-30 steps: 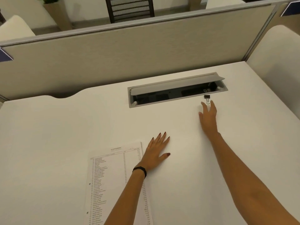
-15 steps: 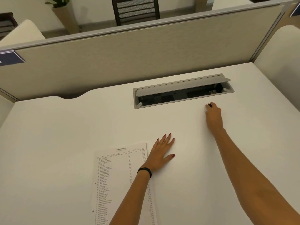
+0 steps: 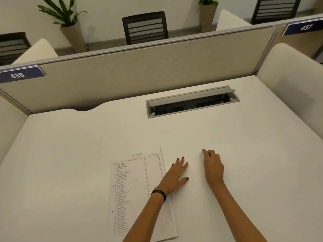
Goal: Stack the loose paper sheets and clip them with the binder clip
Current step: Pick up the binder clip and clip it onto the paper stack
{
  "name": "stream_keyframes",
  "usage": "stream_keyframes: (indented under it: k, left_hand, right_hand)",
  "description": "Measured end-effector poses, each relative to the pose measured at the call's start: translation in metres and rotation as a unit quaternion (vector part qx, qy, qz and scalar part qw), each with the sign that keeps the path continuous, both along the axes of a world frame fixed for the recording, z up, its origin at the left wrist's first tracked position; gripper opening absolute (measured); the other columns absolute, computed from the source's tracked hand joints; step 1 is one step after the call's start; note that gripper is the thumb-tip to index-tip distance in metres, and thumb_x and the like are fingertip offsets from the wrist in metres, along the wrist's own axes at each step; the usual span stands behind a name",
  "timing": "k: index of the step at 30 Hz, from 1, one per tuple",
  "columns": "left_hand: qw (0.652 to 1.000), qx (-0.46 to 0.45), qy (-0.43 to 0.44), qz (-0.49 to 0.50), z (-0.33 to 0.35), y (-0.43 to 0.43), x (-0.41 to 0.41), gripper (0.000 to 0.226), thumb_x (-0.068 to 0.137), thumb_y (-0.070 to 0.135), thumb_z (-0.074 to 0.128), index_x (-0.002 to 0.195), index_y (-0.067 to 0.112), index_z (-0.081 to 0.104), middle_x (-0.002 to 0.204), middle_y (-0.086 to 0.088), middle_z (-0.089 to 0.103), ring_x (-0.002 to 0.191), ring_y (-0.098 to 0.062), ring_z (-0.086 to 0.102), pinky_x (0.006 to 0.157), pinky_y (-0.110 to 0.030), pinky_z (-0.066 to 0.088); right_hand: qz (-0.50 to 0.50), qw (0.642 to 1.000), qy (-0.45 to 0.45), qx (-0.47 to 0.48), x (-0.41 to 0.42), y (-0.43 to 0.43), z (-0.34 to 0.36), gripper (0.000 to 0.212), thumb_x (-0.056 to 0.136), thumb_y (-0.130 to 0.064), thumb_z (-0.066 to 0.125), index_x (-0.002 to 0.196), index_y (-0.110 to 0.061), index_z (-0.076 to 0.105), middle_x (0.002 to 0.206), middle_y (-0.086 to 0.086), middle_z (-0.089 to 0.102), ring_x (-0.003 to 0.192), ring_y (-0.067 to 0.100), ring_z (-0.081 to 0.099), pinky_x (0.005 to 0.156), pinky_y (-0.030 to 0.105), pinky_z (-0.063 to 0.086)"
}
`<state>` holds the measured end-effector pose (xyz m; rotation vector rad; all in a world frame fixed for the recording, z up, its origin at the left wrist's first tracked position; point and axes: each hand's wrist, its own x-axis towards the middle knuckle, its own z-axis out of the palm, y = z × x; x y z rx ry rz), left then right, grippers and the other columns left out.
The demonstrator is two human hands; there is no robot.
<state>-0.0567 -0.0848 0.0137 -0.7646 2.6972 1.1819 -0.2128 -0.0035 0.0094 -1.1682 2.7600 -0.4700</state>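
White desk surface (image 3: 70,154) filled most of the view, closed off at its far edge by a beige partition panel (image 3: 139,70) bearing two blue number tags, 436 (image 3: 19,75) at the left and 437 (image 3: 305,27) at the far right. Beyond the panel stood a dark mesh-backed chair (image 3: 146,27) and a potted plant (image 3: 68,23), with a second plant and chair farther right. Set into the far part of the desk, right of centre, was a grey cable tray (image 3: 192,102) with its lid tipped open and a dark cavity below. A pale rounded side screen (image 3: 293,81) bounded the desk on the right.

Near the front edge, left of centre, lay the paper sheets (image 3: 136,189), printed with a long column of text and punched along the left margin; how many sheets there were could not be told. The left hand (image 3: 174,177) lay flat on the desk with its fingers spread and empty, its heel and wrist over the right edge of the paper, a black band (image 3: 160,193) around the wrist. The left forearm crossed the lower right corner of the page and hid part of it.

Just to the right, the right hand (image 3: 213,166) rested knuckles-up with its fingers curled in toward the thumb. A small dark spot showed at the fingertips, but whether that was the binder clip could not be told; no clip lay in view elsewhere on the desk. Bare desk separated the two hands, and nothing stood between the right hand and the paper apart from the left hand.
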Motion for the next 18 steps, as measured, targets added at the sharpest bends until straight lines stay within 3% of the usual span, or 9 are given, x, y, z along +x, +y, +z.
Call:
stream_keyframes:
  k: [4,8,12,15,18]
  left_hand:
    - [0.994,0.077,0.047,0.059,0.009,0.023,0.013,0.037,0.096,0.028,0.046,0.132,0.024,0.045,0.155,0.008,0.019,0.143,-0.005,0.007,0.112,-0.025,0.020]
    - [0.989,0.095,0.074,0.088,0.015,0.050,0.020,0.034,0.096,0.029,0.045,0.130,0.022,0.048,0.144,0.005,0.042,0.134,-0.009,0.035,0.109,-0.020,0.026]
    - [0.973,0.159,0.095,0.138,0.026,0.068,0.021,0.040,0.096,0.029,0.045,0.135,0.021,0.043,0.138,0.002,0.050,0.123,-0.006,0.049,0.101,-0.014,0.035]
    - [0.956,0.163,0.173,0.170,0.035,0.076,0.024,0.029,0.095,0.025,0.048,0.120,0.039,0.053,0.122,0.016,0.060,0.106,0.008,0.057,0.090,-0.006,0.043]
    - [0.929,0.149,0.258,0.220,0.051,0.081,0.028,0.026,0.093,0.023,0.053,0.105,0.045,0.059,0.106,0.023,0.066,0.101,0.004,0.062,0.086,-0.009,0.048]
  right_hand:
    - [-0.004,1.000,-0.022,-0.004,0.029,0.021,0.004,0.044,0.090,-0.002,0.039,0.133,-0.011,0.042,0.122,0.007,0.054,0.104,0.023,0.049,0.071,0.029,0.045]
    - [-0.026,0.994,-0.081,-0.070,0.055,0.039,0.013,0.041,0.091,-0.007,0.043,0.133,-0.012,0.041,0.115,0.006,0.057,0.104,0.022,0.049,0.074,0.029,0.046]
    - [-0.145,0.910,-0.276,-0.272,0.076,0.048,0.031,0.031,0.085,-0.005,0.058,0.116,-0.006,0.055,0.100,0.012,0.065,0.088,0.026,0.062,0.071,0.025,0.045]
    - [-0.185,0.853,-0.359,-0.331,0.082,0.047,0.044,0.023,0.083,-0.005,0.062,0.106,-0.006,0.062,0.099,0.014,0.068,0.084,0.024,0.064,0.064,0.019,0.046]
    - [-0.172,0.824,-0.390,-0.372,0.087,0.045,0.059,0.018,0.085,-0.008,0.061,0.102,-0.010,0.066,0.100,0.008,0.069,0.090,0.022,0.065,0.067,0.018,0.048]
